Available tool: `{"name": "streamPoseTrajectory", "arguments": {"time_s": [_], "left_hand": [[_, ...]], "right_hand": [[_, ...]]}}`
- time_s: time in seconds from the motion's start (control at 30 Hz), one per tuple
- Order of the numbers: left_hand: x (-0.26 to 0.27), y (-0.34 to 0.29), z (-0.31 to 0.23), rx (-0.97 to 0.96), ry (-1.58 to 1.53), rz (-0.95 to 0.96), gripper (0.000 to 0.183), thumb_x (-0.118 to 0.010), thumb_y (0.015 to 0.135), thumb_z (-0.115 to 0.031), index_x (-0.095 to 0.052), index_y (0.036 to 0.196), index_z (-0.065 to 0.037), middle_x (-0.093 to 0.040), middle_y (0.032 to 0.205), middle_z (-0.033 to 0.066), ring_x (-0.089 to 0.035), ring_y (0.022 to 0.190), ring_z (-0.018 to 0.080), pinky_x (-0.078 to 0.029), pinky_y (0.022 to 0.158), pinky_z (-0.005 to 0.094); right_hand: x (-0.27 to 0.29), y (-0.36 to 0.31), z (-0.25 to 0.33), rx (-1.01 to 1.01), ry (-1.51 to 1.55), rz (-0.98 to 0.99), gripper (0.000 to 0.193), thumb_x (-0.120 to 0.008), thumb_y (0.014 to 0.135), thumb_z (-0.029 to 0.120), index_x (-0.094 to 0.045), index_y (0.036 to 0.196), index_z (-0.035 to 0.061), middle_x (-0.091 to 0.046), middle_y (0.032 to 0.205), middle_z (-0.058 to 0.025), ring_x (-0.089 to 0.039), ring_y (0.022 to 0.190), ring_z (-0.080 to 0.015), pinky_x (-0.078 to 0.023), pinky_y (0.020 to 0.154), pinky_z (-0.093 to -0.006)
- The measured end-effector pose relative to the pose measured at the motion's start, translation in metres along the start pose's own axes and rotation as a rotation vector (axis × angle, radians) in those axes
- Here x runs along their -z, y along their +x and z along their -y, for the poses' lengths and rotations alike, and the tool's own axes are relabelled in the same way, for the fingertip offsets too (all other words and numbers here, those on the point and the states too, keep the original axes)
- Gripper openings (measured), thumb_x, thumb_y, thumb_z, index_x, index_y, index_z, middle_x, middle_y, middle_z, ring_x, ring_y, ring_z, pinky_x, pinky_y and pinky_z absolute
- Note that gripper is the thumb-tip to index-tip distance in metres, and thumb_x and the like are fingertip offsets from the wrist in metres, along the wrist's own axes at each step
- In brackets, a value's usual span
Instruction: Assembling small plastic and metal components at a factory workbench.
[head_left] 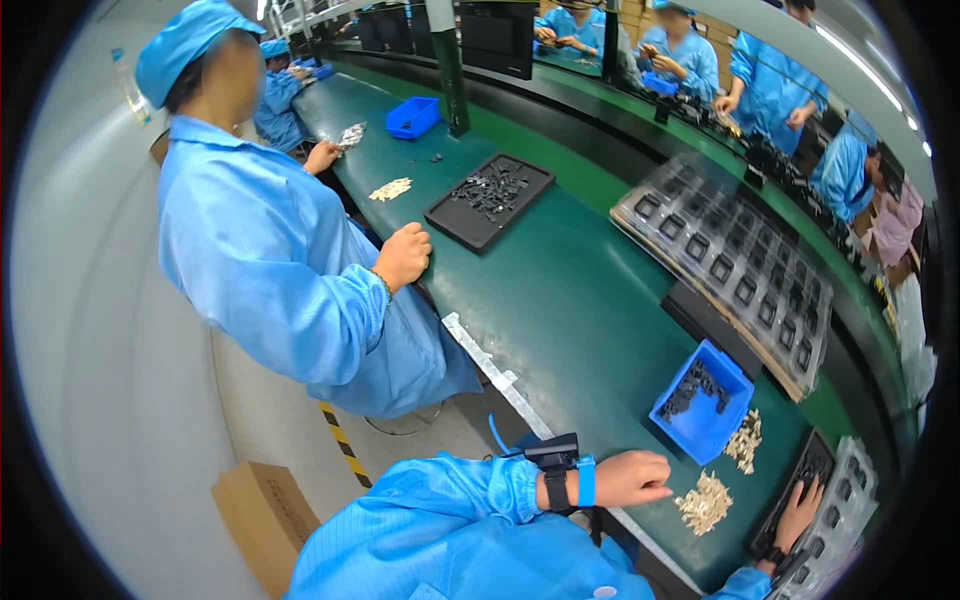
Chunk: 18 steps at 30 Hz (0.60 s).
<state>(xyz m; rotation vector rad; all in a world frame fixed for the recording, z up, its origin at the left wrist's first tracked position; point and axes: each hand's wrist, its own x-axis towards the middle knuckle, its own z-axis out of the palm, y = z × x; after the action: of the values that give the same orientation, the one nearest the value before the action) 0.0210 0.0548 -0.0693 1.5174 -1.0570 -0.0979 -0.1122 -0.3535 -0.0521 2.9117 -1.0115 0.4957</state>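
Note:
My left hand [638, 478] is at the table's near edge with its fingers curled in; whether anything is inside them is hidden. Just right of it lies a pile of small beige pieces [704, 503]. Over at the far right, my right hand [797, 516] reaches into a black tray [770, 517], its fingers apart on small black parts [816, 464]. A blue bin [697, 432] holding more small black parts [690, 388] stands beyond my left hand. Beside the bin is a second beige pile [744, 441].
A clear plastic tray [850, 500] of black parts borders my right hand. Larger stacked trays [720, 268] stand at the back right. On my left a co-worker in blue [270, 240] sits by another black tray [490, 203]. A cardboard box [262, 520] is on the floor.

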Motion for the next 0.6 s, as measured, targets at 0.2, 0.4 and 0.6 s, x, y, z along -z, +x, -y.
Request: {"name": "streamPoseTrajectory", "arguments": {"time_s": [0.2, 0.4, 0.6], "left_hand": [[0.096, 0.016, -0.013, 0.066, -0.072, -0.581, 0.008, -0.061, 0.086, -0.010, -0.058, 0.092, -0.006, -0.058, 0.075, 0.0008, -0.057, 0.069, 0.0102, -0.048, 0.058, 0.0267], [0.278, 0.030, 0.055, 0.549, -0.989, -0.880, 0.038, -0.051, 0.089, -0.008, -0.037, 0.125, -0.007, -0.061, 0.099, 0.0121, -0.056, 0.068, 0.0119, -0.049, 0.058, 0.0240], [0.351, 0.029, 0.080, 0.599, -0.775, -1.143, 0.083, -0.050, 0.086, 0.002, 0.007, 0.143, -0.017, -0.060, 0.100, 0.0166, -0.058, 0.067, 0.0158, -0.052, 0.058, 0.0272]], "right_hand": [[0.003, 0.004, 0.015, -0.018, -0.045, 0.017, 0.045, -0.044, 0.095, 0.032, -0.044, 0.130, 0.0033, -0.038, 0.134, -0.0280, -0.036, 0.125, -0.0412, -0.028, 0.104, -0.0413], [-0.017, 0.008, -0.024, -0.018, 0.009, 0.005, 0.047, -0.043, 0.095, 0.034, -0.045, 0.130, 0.0026, -0.037, 0.134, -0.0292, -0.035, 0.124, -0.0421, -0.028, 0.104, -0.0423], [0.004, 0.002, 0.017, 0.056, 0.058, -0.108, 0.052, -0.047, 0.089, 0.050, -0.057, 0.120, 0.0086, -0.051, 0.123, -0.0262, -0.048, 0.112, -0.0404, -0.034, 0.100, -0.0406]]}}
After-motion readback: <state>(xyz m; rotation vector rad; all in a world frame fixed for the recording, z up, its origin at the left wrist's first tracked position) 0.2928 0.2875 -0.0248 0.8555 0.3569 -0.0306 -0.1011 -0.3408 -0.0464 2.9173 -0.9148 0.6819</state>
